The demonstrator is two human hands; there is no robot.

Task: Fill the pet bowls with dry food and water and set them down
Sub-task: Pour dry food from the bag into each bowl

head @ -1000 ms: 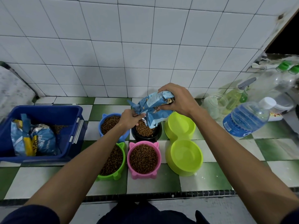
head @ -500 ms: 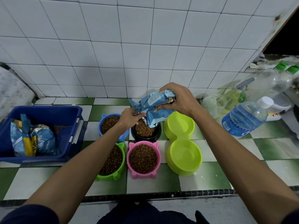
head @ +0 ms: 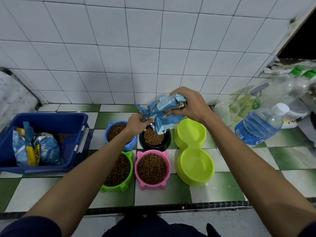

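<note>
White wall tiles rise behind a green-and-white checked tabletop (head: 222,194), and everything for the job is laid out along it within arm's reach. At the far left a blue bin (head: 51,120) holds a larger food bag (head: 36,149) with some loose kibble beside it — probably the stock, parked out of the way. Next come four bowls bunched together, likely so one bag can serve them all without much travel: a blue bowl (head: 114,130) and a black bowl (head: 154,139) behind, a green bowl (head: 119,170) and a pink bowl (head: 152,168) in front, all already holding kibble. The left hand (head: 137,123) pinches the lower corner of a small blue packet (head: 161,113), while the right hand (head: 189,104) grips its upper end with curled fingers, tipping the mouth down over the black bowl — the two-point hold seems meant to steer the last of the contents out. Just to the right, a lime double bowl (head: 194,151) sits empty in both cups, apparently kept for water. Farther right a capped water bottle (head: 259,125) lies tilted among a spray bottle (head: 248,101) and clear empty bottles, close to that double bowl.
</note>
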